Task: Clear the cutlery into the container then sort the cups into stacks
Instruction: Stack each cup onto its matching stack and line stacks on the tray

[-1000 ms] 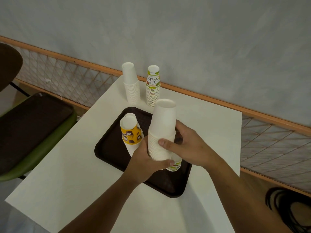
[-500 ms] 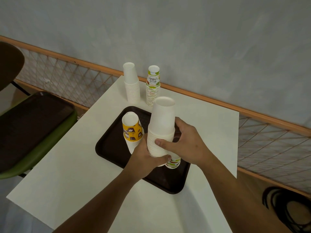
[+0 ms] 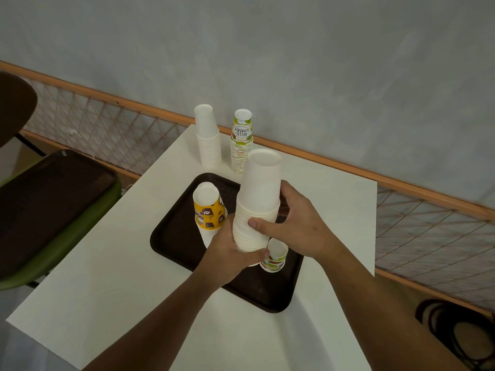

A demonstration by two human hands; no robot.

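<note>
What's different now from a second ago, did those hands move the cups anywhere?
Hardly. Both hands, left and right, still clasp the white cup stack over the dark tray, barely shifted. The yellow-patterned cups, the small green-patterned cup and the two back stacks stayed put.

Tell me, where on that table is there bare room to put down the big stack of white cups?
Bare table lies left of the tray, and right of it up to the table's edge. The tray is crowded: yellow cups, a small green cup, and both hands, left hand and right hand, around the white stack.
</note>
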